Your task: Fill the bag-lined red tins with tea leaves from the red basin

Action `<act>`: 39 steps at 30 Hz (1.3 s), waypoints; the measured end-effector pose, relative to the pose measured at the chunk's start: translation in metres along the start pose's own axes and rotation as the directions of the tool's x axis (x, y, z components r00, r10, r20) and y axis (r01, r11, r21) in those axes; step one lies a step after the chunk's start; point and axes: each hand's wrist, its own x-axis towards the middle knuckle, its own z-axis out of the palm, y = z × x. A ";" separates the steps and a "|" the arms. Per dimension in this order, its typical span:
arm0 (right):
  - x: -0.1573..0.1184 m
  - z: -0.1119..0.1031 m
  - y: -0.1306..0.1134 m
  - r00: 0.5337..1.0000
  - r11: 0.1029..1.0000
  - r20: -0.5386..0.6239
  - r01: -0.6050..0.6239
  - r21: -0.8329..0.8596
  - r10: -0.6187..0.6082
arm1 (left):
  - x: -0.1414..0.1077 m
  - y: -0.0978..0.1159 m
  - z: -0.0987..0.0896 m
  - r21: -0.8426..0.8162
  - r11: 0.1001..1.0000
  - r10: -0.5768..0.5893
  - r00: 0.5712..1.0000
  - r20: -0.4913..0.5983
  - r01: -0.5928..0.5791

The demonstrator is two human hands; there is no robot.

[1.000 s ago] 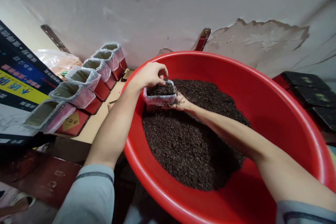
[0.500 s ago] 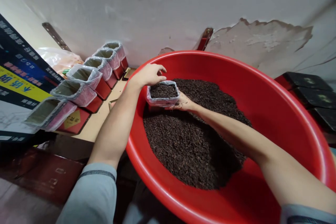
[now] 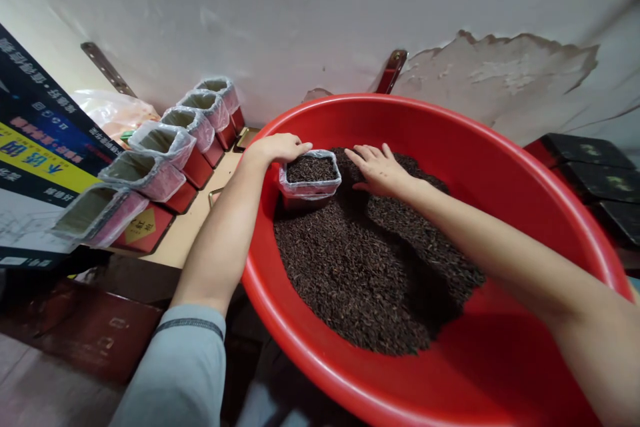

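Note:
A lined tin (image 3: 310,195), filled to near its brim with dark loose tea, stands in the red basin (image 3: 505,180) by its left wall. My left hand (image 3: 283,146) is closed on the tin's left and far edge, its thumb along the rim; its other fingers are largely hidden. To the right of the tin, my right hand (image 3: 383,170) hovers low over the loose tea (image 3: 345,267) with fingers spread and nothing held. Clear plastic lining folds over the tin's rim.
Several red tins (image 3: 147,227) with plastic liners line the wooden surface (image 3: 173,250) at left, beside a printed carton (image 3: 35,167). Black boxes (image 3: 595,173) are stacked beyond the basin at right. A peeling wall (image 3: 280,20) rises behind.
My right hand has left the tin's side and moved right, its fingers spreading. My left hand has lowered onto the tin's edge. The tin stays at nearly the same spot.

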 end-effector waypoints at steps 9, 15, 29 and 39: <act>-0.047 0.036 -0.035 0.979 0.980 0.057 -0.195 -0.041 0.197 | -0.012 0.011 -0.005 0.009 0.999 -0.034 0.997 0.069 0.034; -0.035 -0.005 -0.021 0.987 0.989 0.079 -0.138 -0.049 0.141 | -0.009 0.003 -0.005 -0.037 0.999 -0.011 1.000 0.023 0.012; -0.044 -0.038 -0.030 0.987 0.992 0.133 -0.081 -0.096 0.093 | 0.013 0.029 0.008 0.114 0.970 -0.223 0.972 0.071 0.214; 0.020 -0.090 -0.071 0.981 0.988 -0.166 0.120 0.096 -0.103 | 0.010 0.028 0.008 0.115 0.967 -0.240 0.966 0.094 0.229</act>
